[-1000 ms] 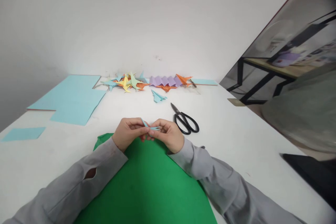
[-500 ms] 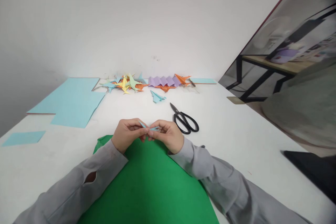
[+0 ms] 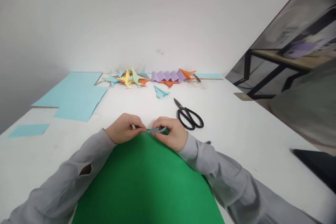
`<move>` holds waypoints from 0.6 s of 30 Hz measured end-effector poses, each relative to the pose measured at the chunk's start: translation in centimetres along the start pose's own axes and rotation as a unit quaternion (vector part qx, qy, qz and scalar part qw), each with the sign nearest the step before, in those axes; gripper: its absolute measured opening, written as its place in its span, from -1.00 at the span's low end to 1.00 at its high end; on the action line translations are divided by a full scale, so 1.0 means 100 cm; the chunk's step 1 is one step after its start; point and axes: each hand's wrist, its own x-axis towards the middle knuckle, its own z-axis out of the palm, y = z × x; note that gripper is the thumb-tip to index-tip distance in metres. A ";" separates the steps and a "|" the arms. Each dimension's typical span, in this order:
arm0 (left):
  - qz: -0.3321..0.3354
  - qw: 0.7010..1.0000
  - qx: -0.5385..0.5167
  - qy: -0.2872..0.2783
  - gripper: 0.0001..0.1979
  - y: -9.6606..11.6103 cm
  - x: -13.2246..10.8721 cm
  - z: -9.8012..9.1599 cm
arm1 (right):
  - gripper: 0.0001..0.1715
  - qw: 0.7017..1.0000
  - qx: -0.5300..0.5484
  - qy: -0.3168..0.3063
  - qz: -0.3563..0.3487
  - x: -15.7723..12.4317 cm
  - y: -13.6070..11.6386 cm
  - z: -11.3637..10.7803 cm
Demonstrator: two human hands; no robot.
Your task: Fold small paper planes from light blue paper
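Both of my hands pinch a small folded light-blue paper piece (image 3: 156,130) low over the far edge of a green sheet (image 3: 147,182). My left hand (image 3: 124,128) grips its left end with closed fingers. My right hand (image 3: 170,133) grips the right end, fingers curled round it. The piece lies nearly flat between the fingertips, partly hidden by them. Black scissors (image 3: 189,115) lie on the white table (image 3: 236,129) just right of my right hand.
A row of folded paper figures (image 3: 131,78) in blue, yellow, green and orange, and a purple pleated strip (image 3: 168,76), line the wall. One blue paper plane (image 3: 160,92) lies apart. Light-blue sheets (image 3: 73,94) and a small blue square (image 3: 28,130) lie left. A black-framed table (image 3: 275,66) stands right.
My hands have lowered the blue paper piece toward the green sheet, and it now lies flatter between the fingertips. The view has shifted slightly.
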 end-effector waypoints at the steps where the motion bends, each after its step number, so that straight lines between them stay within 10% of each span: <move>1: -0.021 0.999 -0.022 -0.021 -0.89 0.000 0.000 0.000 | -0.95 0.999 0.029 0.001 0.037 0.000 0.000 0.000; 6: -0.135 0.975 -0.175 -0.037 -0.87 0.000 0.000 0.008 | -0.76 0.963 0.200 0.038 0.179 0.004 0.003 0.000; 18: -0.227 0.911 -0.342 -0.016 -0.81 0.007 0.002 0.028 | -0.56 0.927 0.329 0.070 0.166 0.007 0.009 0.003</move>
